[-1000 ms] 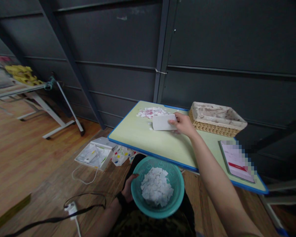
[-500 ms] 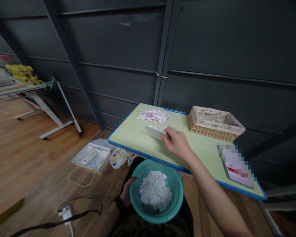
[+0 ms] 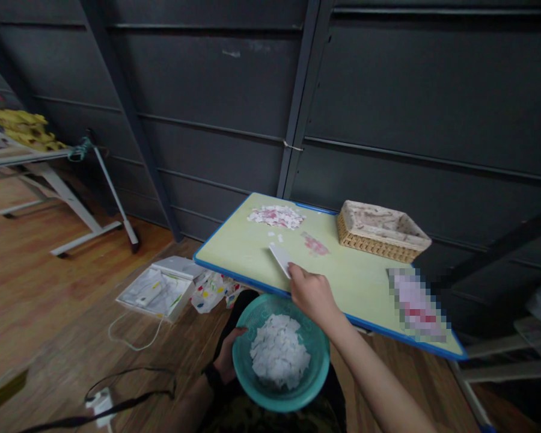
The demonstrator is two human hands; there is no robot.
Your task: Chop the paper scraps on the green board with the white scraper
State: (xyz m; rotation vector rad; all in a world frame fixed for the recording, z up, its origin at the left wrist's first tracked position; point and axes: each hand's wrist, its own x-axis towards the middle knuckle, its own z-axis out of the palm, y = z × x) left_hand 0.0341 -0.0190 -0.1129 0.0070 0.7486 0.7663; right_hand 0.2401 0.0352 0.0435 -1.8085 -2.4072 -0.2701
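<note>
My left hand (image 3: 228,356) grips the left rim of a teal plastic colander (image 3: 318,373) on my lap. Torn white paper scraps (image 3: 280,352) are heaped inside it. My right hand (image 3: 313,293) is closed on a flat white card (image 3: 279,258), held low over the near edge of the pale green table (image 3: 225,240). Whether the card touches the tabletop I cannot tell. Farther back on the table lies a pile of white and pink paper scraps (image 3: 277,216). A few loose scraps (image 3: 277,237) and a pinkish patch of paper (image 3: 314,244) lie between pile and card.
A wicker basket with a cloth lining (image 3: 383,234) stands at the table's back right, with a blurred-out flat item (image 3: 417,310) nearer me. On the floor to the left are an open white box (image 3: 157,294), a dotted plastic bag (image 3: 210,291) and a power strip (image 3: 101,406).
My right hand has drawn the card back toward me, to the table's near edge above the colander. The pinkish patch behind it is now uncovered. My view has turned slightly.
</note>
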